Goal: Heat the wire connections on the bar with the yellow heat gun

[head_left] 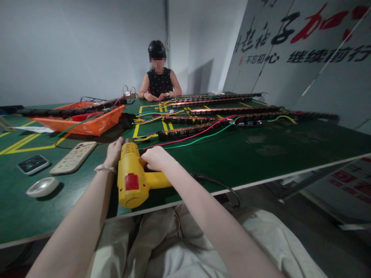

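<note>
A yellow heat gun point(131, 170) with a red label lies on its side at the table's near edge, its nozzle pointing away from me. My left hand point(114, 151) is just left of the nozzle, fingers curled inward; the gun's body partly hides them. Close against the gun's right side, my right hand point(155, 158) is closed, with its forearm crossing over the handle. What either hand holds is hidden. Beyond my hands, red and green wires point(185, 143) run along a dark ribbed harness point(185, 131) with coppery strands.
An orange basket point(100, 127) holding wires stands at left. Nearer are a phone in a beige case point(74, 157), a small square display point(33, 165) and a white oval object point(42, 187). Several harnesses stretch across the green table point(275, 150). A co-worker point(159, 81) sits opposite.
</note>
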Demonstrator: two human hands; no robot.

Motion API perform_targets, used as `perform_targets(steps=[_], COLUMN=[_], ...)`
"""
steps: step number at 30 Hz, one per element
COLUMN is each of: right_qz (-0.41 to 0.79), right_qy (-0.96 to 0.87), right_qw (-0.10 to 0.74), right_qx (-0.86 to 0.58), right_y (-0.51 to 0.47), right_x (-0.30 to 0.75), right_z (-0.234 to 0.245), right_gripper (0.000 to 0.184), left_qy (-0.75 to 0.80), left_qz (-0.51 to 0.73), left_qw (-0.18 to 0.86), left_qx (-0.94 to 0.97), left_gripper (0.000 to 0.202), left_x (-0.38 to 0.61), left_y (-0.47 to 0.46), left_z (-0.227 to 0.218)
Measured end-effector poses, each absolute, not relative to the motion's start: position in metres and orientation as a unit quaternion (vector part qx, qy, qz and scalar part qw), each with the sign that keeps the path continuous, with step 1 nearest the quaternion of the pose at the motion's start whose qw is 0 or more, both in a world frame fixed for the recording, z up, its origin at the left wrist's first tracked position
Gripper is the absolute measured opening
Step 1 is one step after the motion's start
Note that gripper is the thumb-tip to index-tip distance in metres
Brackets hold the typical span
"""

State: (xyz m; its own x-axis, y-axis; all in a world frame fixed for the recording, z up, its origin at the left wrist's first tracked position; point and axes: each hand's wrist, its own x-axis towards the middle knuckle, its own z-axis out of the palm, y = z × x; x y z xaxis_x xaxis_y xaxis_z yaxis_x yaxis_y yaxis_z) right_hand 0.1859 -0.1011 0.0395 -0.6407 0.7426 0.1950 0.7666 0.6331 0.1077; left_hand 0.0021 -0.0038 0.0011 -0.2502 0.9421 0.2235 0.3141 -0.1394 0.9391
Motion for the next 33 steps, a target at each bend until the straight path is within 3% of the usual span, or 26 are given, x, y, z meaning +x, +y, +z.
perform_targets(steps=[8,16,33], right_qz=[-0.083,-0.075,-0.079], right_qy=[-0.907,-0.904,-0.837], right_qw=[0.076,0.052,0.005], right_qx=[-0.407,-0.417,-0.542], right_y=[-0.102,-0.1,-0.091], right_x=[0.182,0.201,0.278], right_z=[0.04,0.036,0.038], right_gripper=[0.021,0.022,0.026], left_qy=[0.571,0.576,0.535], left_qz=[0.553,0.55,0.555], left_qw=[0.335,0.349,0.343], left_qx=[0.506,0.494,0.538], left_gripper=[0.026,0.032,0.038], left_x=[-0.007,0.002,-0.002], left_y=[0.008,0.004,0.016], left_z=[-0.003,-0.007,-0.02])
